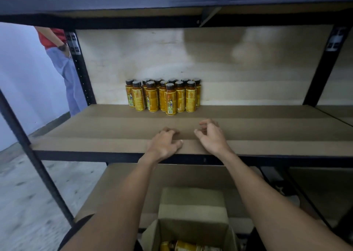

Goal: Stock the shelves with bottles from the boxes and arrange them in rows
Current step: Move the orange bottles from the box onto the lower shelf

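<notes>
Both hands are holding nothing: the left hand [165, 143] is resting on the front edge of the shelf board [91, 134] with its fingers loosely bent. The right hand [211, 137] is sitting just beside it with fingers loosely curled and spread; whether it is touching the board cannot be told. Well off to the left, another person [61, 59] is standing behind a black upright post [82, 69]. Beyond the fingertips, across a stretch of bare board, the yellow bottles [162, 96] are standing upright in tight rows against the back panel. Below the forearms an open cardboard box [193, 226] is holding more bottles [183, 247].
</notes>
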